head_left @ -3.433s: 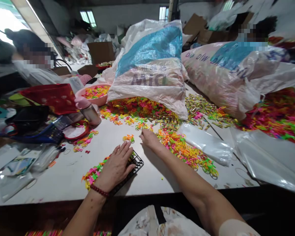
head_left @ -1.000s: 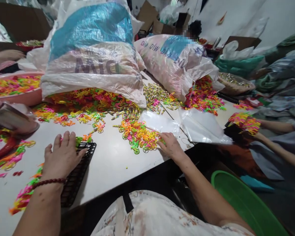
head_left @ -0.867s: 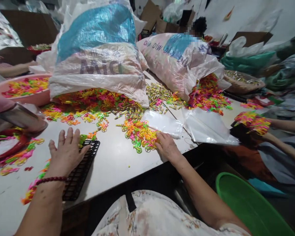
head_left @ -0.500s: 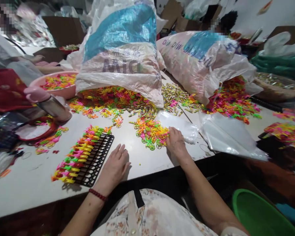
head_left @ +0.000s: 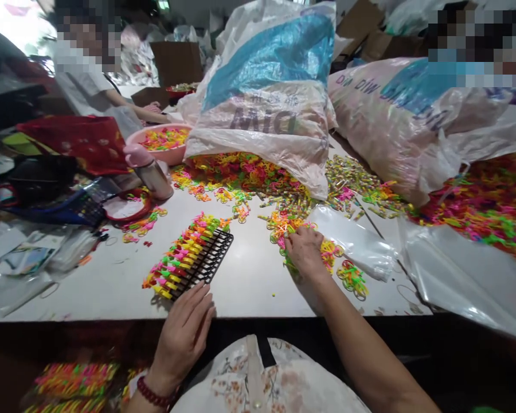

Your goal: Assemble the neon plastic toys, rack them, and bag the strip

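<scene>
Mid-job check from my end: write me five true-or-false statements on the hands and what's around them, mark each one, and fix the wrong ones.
1. The pink-lidded bottle is left of the big white-and-blue sack in the view. True.
2. The left hand is wrapped around the pink-lidded bottle. False: it is by the near end of the black rack, fingers extended; whether it touches the rack is unclear.
3. The right hand is at the pile of colourful plastic pieces. True.
4. The row of pieces along the black rack is all green. False: yellow, pink, red and orange show too.
5. A red beaded bracelet is on the left wrist. True.
</scene>
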A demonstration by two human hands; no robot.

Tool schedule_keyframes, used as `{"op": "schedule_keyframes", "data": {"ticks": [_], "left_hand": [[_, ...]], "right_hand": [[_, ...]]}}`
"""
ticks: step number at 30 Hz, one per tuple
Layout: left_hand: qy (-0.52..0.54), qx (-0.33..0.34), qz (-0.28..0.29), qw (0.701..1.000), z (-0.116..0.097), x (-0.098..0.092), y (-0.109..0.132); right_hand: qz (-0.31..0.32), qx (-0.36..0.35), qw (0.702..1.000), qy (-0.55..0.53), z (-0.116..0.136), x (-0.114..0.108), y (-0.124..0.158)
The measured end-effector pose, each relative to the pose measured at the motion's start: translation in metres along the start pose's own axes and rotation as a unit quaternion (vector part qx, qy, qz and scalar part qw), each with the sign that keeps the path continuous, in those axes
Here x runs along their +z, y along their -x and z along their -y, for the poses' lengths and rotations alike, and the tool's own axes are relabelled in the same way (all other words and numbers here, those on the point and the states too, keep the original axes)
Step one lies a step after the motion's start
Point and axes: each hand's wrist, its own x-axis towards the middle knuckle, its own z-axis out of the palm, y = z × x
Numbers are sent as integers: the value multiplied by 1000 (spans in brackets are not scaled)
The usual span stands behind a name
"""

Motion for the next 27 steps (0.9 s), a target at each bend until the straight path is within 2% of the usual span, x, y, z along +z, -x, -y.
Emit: {"op": "schedule_keyframes", "data": {"ticks": [4, 6, 8, 10, 13, 15, 17, 19, 24, 27], "left_hand": [[-45, -64, -55, 995, 16, -6, 30], [-65, -88, -70, 992, 21, -1, 41], [-76, -107, -83, 988, 24, 6, 47], [-81, -135, -87, 984, 26, 15, 50], [-80, -172, -85, 978, 29, 25, 49], [-72, -191, -78, 976, 32, 28, 47], [-63, -202, -73, 975, 36, 29, 45], [-53, -210, -74, 973, 39, 28, 44], [-54, -273, -89, 956, 47, 27, 47], [-36, -277, -80, 957, 51, 25, 49]], "right_hand": [[-14, 11, 999, -41, -2, -7, -9], [-12, 6, 992, -123, 1, -12, -12], [5, 16, 972, -233, 12, -15, -12], [56, 36, 935, -349, 31, -14, -7], [172, 51, 842, -509, 70, -6, 13], [245, 47, 775, -581, 97, 1, 29], [294, 31, 735, -610, 122, 7, 42], [300, 4, 735, -608, 142, 10, 50], [295, -75, 774, -556, 175, 11, 53], [299, -114, 793, -518, 191, 10, 53]]}}
